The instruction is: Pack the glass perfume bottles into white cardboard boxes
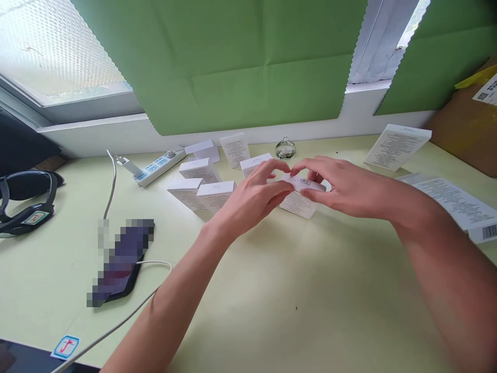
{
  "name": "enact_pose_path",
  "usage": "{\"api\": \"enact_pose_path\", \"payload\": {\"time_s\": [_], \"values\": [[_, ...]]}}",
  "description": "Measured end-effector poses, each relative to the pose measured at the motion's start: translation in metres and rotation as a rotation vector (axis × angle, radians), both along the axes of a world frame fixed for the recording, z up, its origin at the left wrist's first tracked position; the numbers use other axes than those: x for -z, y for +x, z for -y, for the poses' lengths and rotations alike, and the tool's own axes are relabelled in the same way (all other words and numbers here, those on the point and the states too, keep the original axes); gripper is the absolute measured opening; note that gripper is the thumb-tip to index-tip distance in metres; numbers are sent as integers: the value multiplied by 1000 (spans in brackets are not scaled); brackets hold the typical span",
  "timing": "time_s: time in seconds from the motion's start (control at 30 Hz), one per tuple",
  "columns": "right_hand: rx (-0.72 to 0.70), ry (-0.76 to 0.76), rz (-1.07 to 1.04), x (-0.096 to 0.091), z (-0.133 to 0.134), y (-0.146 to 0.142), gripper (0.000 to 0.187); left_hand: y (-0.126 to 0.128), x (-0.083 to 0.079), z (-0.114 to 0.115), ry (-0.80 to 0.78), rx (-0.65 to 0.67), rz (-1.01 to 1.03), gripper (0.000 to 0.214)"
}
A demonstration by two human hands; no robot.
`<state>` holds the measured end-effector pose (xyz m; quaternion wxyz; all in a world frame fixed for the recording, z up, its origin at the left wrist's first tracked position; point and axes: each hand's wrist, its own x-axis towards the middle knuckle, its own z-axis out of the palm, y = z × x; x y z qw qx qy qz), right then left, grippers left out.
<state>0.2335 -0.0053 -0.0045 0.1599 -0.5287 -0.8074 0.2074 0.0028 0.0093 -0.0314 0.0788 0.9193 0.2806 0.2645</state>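
A small white printed box [300, 203] stands upright on the table in front of me, small text on its face and a short line of print on its top. My right hand [334, 184] grips its right end between thumb and fingers. At the other end, my left hand [264, 189] is closed, thumb and fingertips against the box's upper left edge. Just behind the left hand stands another white box [254, 163], partly hidden by the fingers. To the left are similar upright boxes, among them one nearest the hand [215, 194] and a taller one behind [235, 150].
A round glass bottle [286, 149] stands near the wall. On the left are a power strip [159, 167], a phone [124, 264] with a white cable, and a black headset [29, 202]. Rightward stand a leaning white box [398, 147], a larger flat box [458, 202] and a cardboard carton [462, 124].
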Motion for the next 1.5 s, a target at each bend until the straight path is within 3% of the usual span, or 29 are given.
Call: {"api": "enact_pose_path", "payload": {"time_s": [0.23, 0.4, 0.7, 0.8, 0.93, 1.1, 1.33, 1.5], "values": [[-20, -253, -178, 6, -10, 6, 56, -2, 7, -2, -97, -5, 35, 13], [-117, -448, -392, 10, -13, 9, 52, 1, 12, -7, -101, 21, 111, 15], [-129, -561, -502, 11, -11, 4, 57, 2, 16, -9, -93, -1, 145, 15], [-131, -600, -529, 13, -13, 5, 60, 6, 12, -8, -294, -60, 269, 11], [-118, -632, -568, 17, -16, 8, 68, 14, 9, -7, -687, -177, 417, 29], [-113, -680, -611, 22, -19, 8, 60, 17, 9, -5, -1062, -155, 586, 37], [-87, -710, -637, 22, -19, 8, 55, 18, 16, -9, -1242, -80, 694, 42], [-98, -713, -624, 19, -19, 8, 55, 15, 16, -10, -1220, 1, 659, 42]]}}
